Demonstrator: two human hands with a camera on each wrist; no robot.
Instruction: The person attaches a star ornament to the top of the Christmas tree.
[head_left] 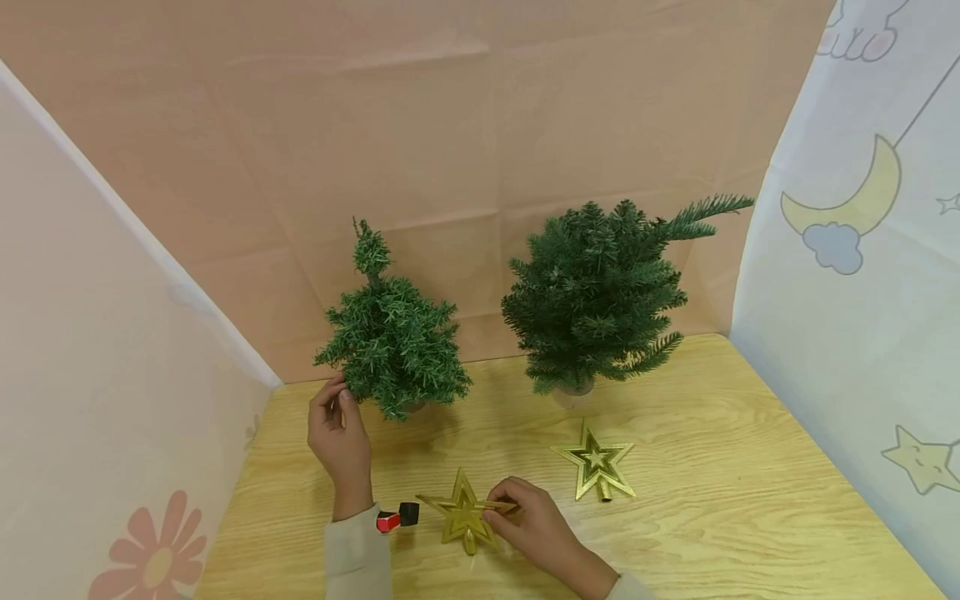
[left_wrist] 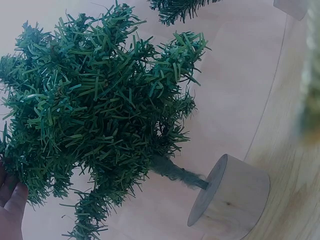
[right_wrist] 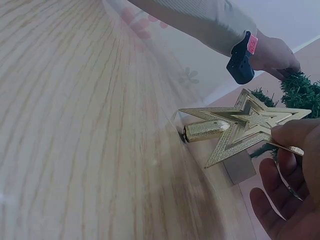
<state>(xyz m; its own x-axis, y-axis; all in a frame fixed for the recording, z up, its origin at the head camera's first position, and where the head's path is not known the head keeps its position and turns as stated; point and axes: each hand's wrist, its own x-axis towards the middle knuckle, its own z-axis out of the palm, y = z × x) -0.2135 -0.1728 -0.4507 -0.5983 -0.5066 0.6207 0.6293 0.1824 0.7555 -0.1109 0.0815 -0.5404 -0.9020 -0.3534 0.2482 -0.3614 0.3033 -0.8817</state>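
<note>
On the left of the head view stands a small artificial Christmas tree (head_left: 397,342) with a thin upright tip. My left hand (head_left: 339,433) pinches the outer foliage on its lower left side; the fingertips are partly hidden in the needles. A round wooden base (left_wrist: 232,197) shows under this tree in the left wrist view. My right hand (head_left: 542,523) pinches one point of a gold star tree topper (head_left: 462,506) between thumb and fingers. That star is held above the table in front of the tree, its socket toward the table's front.
A fuller, darker Christmas tree (head_left: 596,296) stands to the right, a long branch sticking out at its upper right. Before it, a second gold star topper (head_left: 596,460) lies on the wooden table (head_left: 720,467). Cloth hangings enclose the back and both sides.
</note>
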